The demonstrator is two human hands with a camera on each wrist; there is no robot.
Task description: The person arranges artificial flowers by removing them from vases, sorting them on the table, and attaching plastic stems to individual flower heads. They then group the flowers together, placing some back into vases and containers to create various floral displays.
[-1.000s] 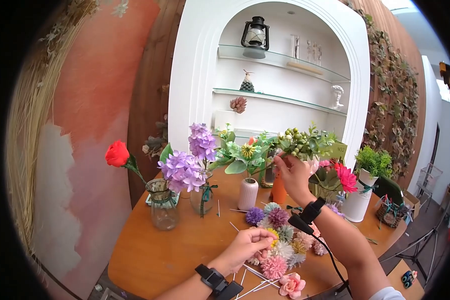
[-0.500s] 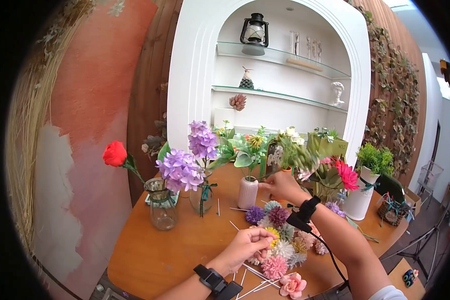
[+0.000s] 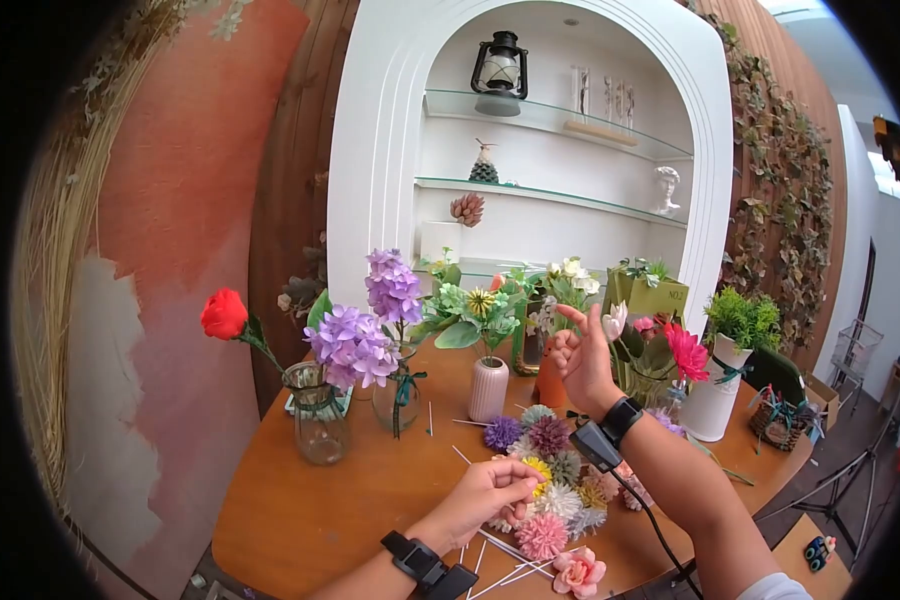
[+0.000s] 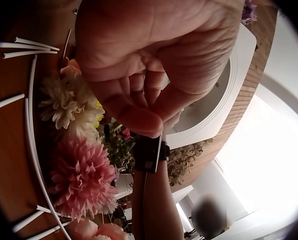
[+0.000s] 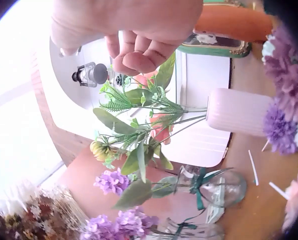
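My left hand is low over the pile of artificial flowers, thumb and forefinger pinched together. In the left wrist view a thin white stick juts from that pinch. A yellow flower shows just beyond its fingertips, and a pink pompom flower lies below them. My right hand is raised, palm turned inward, with loosely bent fingers and nothing in them. Behind it stands an orange vase. To its left is a ribbed pink vase with green sprigs.
Two glass jars hold a red rose and purple blooms at left. White sticks lie by a peach rose at the table's front. At right stand a white vase with greenery and a wicker basket.
My right hand held a green berried sprig upright, dropped lower beside the pink vase as the greenery blurred, and is now raised without it. My left hand keeps its pinch.
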